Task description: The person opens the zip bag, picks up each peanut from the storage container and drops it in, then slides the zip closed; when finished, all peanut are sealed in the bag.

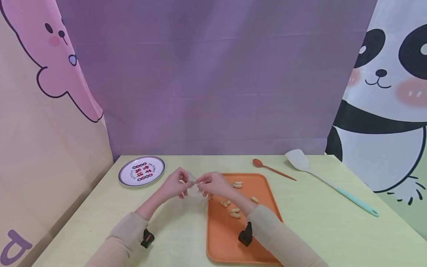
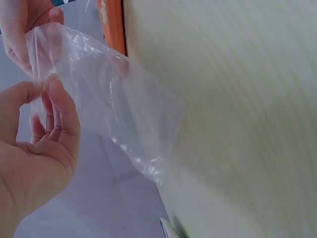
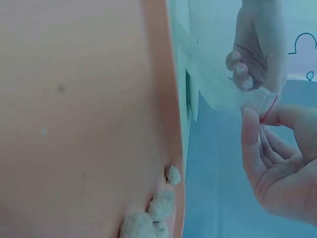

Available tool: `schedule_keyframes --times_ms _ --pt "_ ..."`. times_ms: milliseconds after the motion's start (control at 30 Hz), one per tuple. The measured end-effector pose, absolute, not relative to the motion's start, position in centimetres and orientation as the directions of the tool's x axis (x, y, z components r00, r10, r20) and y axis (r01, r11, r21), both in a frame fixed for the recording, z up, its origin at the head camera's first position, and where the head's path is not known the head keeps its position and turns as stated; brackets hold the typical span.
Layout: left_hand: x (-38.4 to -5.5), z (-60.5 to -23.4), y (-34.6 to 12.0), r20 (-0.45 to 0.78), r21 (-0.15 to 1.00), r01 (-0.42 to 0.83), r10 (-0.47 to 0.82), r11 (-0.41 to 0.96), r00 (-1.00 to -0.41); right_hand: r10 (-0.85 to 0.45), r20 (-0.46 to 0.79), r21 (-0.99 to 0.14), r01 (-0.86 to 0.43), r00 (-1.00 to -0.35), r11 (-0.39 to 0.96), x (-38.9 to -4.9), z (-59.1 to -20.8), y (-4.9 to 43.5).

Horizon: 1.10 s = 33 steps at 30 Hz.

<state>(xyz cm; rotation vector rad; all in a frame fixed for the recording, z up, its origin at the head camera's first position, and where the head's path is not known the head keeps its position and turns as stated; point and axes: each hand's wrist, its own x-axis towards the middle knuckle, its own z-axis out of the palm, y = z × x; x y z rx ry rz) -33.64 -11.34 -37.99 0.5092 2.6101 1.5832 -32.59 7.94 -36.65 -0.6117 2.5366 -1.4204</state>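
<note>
A clear plastic zip bag (image 2: 124, 99) hangs between my two hands, its body drooping over the table in the left wrist view. My left hand (image 1: 175, 184) pinches the bag's top edge between thumb and fingers. Close beside it, my right hand (image 1: 215, 183) pinches the same edge, over the left side of the orange tray (image 1: 221, 237). A red line (image 3: 269, 110) runs along the bag's mouth in the right wrist view. Several unshelled peanuts (image 1: 235, 215) lie scattered on the tray, partly under the right forearm.
At the back left sits a white plate (image 1: 128, 174) with a dark rim and red print. An orange-red spoon (image 1: 279, 172) lies behind the tray on the right. Beyond it is a white spatula (image 1: 298, 160) with a mint handle. A purple cloth hangs behind the table.
</note>
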Motion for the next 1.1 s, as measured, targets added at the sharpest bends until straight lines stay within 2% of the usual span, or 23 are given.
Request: schedule_keyframes --times_ms 233,433,567,700,867,1100 --pt "-33.6 -37.9 -12.1 0.142 0.814 0.327 0.381 0.48 -0.913 -0.39 0.015 -0.854 -0.215 -0.921 0.474 -32.4 -36.5 8.0" --pt "-33.9 -37.9 -13.0 0.237 0.702 0.428 0.38 0.569 -0.894 -0.373 -0.02 -0.876 -0.164 -0.927 0.454 -32.7 -36.6 8.8" --pt "-34.0 -38.1 -13.3 0.314 0.68 0.499 0.402 0.537 -0.86 -0.386 -0.025 -0.885 -0.159 -0.922 0.438 -32.8 -36.7 9.1" --pt "-34.1 -38.2 -13.6 0.347 0.696 0.562 0.475 0.447 -0.808 -0.394 -0.027 -0.897 -0.152 -0.919 0.416 -32.7 -36.7 9.4" --pt "-34.1 -38.4 -13.7 0.311 0.733 0.564 0.549 0.382 -0.776 -0.401 -0.022 -0.911 -0.147 -0.916 0.386 -32.5 -36.6 9.3" --pt "-33.7 -38.7 -12.7 0.256 0.74 0.515 0.527 0.433 -0.811 -0.391 0.001 -0.924 -0.151 -0.921 0.352 -32.5 -36.2 8.9"
